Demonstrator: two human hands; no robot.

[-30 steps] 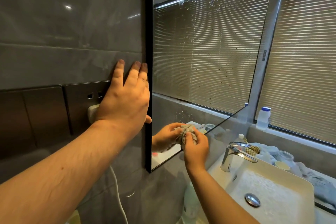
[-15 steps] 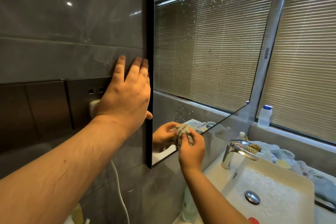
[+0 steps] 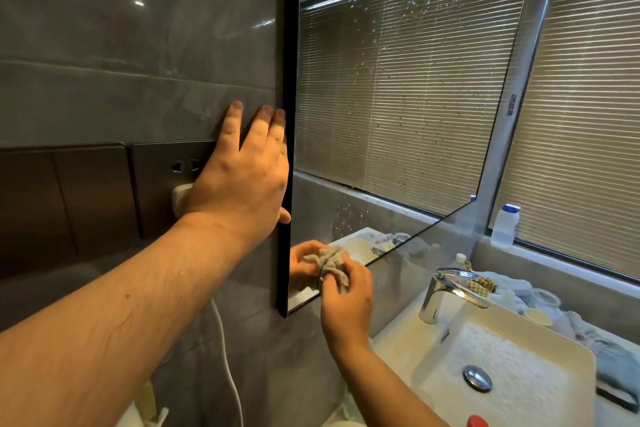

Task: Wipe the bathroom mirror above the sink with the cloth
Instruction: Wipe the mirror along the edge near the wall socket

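Fingers of the left hand (image 3: 242,180) lie straight and flat on the grey tiled wall (image 3: 138,45), touching the black left edge of the mirror (image 3: 398,97), while the fingers of the right hand (image 3: 346,302) curl around the crumpled grey cloth (image 3: 330,263) and press it on the glass near the lower left corner of the mirror. The mirror itself is the biggest thing; its surface carries many water drops, most of them in the upper part and some low near the cloth. Right of the mirror a window blind (image 3: 588,114) covers the window. Below the mirror stands the white sink (image 3: 519,357), with a chrome tap (image 3: 446,291) at its back edge. Left of the mirror a dark socket plate (image 3: 162,180) sits on the wall, partly behind the left hand. On the ledge right of the mirror stands a small white bottle (image 3: 505,225) with a blue cap.
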